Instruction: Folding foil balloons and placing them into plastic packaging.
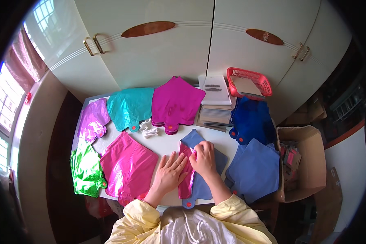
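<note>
In front of me, a folded pink foil balloon (186,186) lies on top of a flat blue-grey foil balloon (202,188). My left hand (168,175) rests flat on the pink foil's left side, fingers stretched out. The fingers of my right hand (204,159) are closed in a pinch on the pink foil's right edge, near its upper part. Left of my hands lies a pile of flat pink foil balloons (128,166). To the right, a pile of blue-grey foil balloons (256,168) reaches the table's edge.
Flat foil balloons in purple (94,120), green (86,168), teal (130,107), magenta (177,101) and dark blue (253,120) surround the white table (166,143). Stacked cards (215,114), a red basket (250,75), white ribbon (148,129) and a cardboard box (311,162) are also there.
</note>
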`<state>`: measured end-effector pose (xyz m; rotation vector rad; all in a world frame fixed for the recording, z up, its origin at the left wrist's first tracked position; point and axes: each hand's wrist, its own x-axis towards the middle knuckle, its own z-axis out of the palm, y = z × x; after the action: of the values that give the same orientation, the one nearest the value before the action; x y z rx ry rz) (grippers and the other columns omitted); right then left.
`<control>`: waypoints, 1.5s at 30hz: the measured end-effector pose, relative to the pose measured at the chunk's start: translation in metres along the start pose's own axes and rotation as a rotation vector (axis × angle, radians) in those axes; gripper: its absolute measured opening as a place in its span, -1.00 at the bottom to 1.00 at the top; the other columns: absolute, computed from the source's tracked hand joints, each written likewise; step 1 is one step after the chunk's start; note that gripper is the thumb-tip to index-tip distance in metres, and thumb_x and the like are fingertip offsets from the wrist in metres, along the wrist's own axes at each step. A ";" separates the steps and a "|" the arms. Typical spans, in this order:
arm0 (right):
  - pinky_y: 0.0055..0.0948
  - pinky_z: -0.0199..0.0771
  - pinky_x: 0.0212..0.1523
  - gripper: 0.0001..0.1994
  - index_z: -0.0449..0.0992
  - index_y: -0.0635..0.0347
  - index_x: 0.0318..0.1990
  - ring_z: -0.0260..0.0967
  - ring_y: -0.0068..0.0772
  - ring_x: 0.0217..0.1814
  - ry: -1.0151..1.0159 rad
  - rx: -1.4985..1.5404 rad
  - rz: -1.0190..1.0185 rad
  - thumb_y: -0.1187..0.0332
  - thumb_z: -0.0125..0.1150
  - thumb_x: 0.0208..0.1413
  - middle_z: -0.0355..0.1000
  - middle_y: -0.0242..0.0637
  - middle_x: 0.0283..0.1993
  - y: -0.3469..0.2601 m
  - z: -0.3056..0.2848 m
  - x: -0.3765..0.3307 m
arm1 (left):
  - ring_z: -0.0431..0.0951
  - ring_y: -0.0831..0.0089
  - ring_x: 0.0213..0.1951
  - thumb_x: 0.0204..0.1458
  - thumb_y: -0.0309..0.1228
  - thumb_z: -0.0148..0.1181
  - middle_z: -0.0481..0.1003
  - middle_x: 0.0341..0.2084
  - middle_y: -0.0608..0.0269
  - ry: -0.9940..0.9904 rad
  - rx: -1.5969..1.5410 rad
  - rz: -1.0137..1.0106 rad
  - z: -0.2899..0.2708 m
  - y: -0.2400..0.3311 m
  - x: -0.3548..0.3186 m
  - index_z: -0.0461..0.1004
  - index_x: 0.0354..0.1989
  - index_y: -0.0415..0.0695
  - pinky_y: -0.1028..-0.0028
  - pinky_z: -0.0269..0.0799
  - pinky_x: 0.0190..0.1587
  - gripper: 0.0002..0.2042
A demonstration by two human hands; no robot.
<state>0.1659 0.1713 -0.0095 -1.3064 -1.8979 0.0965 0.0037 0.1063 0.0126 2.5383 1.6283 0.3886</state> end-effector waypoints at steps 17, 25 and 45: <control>-0.22 0.23 0.21 -0.52 0.40 0.28 0.03 0.27 -0.23 0.18 -0.396 -0.130 -0.058 0.26 0.29 -0.06 0.36 -0.19 0.05 -0.026 -0.043 -0.038 | 0.05 0.24 0.35 0.14 -0.19 -0.01 0.22 0.26 0.37 -0.056 0.002 0.002 0.002 -0.009 0.001 0.22 0.27 0.04 0.07 -0.12 0.34 -0.51; -0.17 0.23 0.22 -0.51 0.40 0.25 0.04 0.26 -0.24 0.20 -0.423 -0.140 -0.035 0.24 0.30 -0.07 0.35 -0.22 0.08 -0.026 -0.043 -0.038 | 0.00 0.19 0.36 0.16 -0.29 -0.02 0.25 0.24 0.39 -0.042 -0.106 -0.059 0.010 -0.030 0.033 0.24 0.26 0.07 0.05 -0.16 0.34 -0.55; -0.15 0.23 0.21 -0.49 0.40 0.23 0.05 0.26 -0.24 0.21 -0.418 -0.135 -0.024 0.23 0.32 -0.08 0.35 -0.23 0.09 -0.024 -0.041 -0.041 | 0.01 0.22 0.36 0.11 -0.15 0.07 0.26 0.23 0.50 -0.048 -0.002 -0.003 0.002 -0.027 0.007 0.28 0.23 0.14 0.00 -0.15 0.33 -0.52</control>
<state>0.1797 0.1123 0.0062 -1.4362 -2.3044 0.2493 -0.0171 0.1247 0.0062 2.5229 1.6145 0.3264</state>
